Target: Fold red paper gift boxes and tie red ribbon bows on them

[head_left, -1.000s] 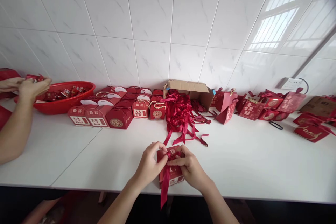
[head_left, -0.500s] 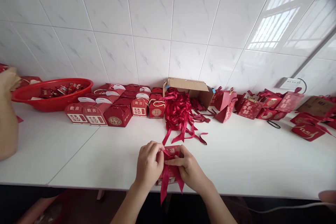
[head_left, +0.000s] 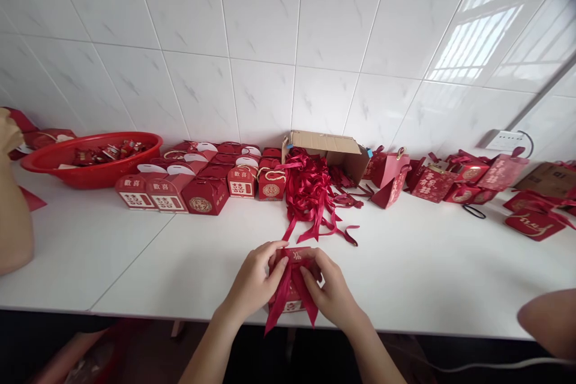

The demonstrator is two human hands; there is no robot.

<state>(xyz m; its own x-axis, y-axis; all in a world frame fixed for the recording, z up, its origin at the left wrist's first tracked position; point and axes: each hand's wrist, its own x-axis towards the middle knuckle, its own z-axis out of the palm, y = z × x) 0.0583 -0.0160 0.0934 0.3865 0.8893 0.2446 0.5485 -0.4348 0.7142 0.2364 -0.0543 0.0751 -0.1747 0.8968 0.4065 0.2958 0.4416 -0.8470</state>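
As left hand (head_left: 255, 273) and right hand (head_left: 332, 289) arch inward, both pinching red ribbon (head_left: 279, 303)

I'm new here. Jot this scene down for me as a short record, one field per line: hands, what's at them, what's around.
Left hand: at the left side of a red box, thumb against a red ribbon
Right hand: at the box's right side, thumb against the ribbon
Ribbon: two tails hanging down the box's front
Behind: ribbon heap at an open cardboard carton
Farther left: rows of red boxes, then a red basin holding small wrapped items
Another person: arm at the left edge
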